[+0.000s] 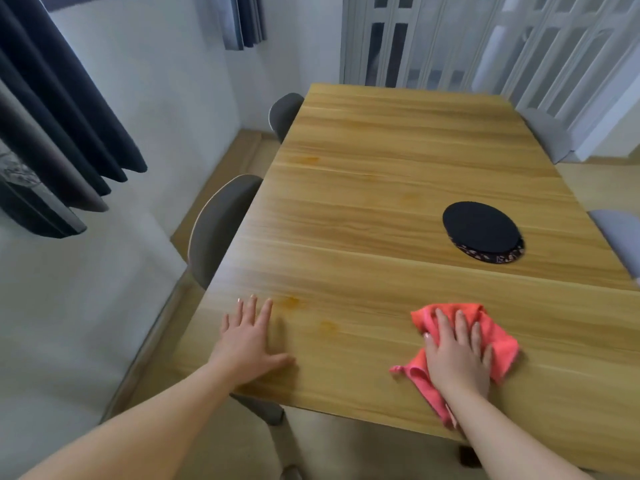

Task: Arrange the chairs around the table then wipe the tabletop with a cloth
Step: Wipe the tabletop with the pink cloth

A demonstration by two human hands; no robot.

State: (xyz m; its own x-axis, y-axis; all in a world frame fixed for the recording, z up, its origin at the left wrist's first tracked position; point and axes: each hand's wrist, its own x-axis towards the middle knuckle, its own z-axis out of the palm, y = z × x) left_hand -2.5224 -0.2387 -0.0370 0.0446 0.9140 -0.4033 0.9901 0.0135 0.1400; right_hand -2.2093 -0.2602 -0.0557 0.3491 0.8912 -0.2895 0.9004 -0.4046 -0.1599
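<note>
Both palms lay flat near the tabletop's front edge, my right hand pressing the coral cloth with straight fingers, my left hand spread and bare, and the orange smears sat between them, closer to the left, so I judged a leftward sweep.

Right grip lies flat on the cloth, down on the surface by its front edge. Left grip rests flat, well apart to its left. Beyond the right grip sit the stacked mats. Left of the left grip: near-left chair, far-left chair behind. Right of the right grip: near-right chair, far-right chair behind.
</note>
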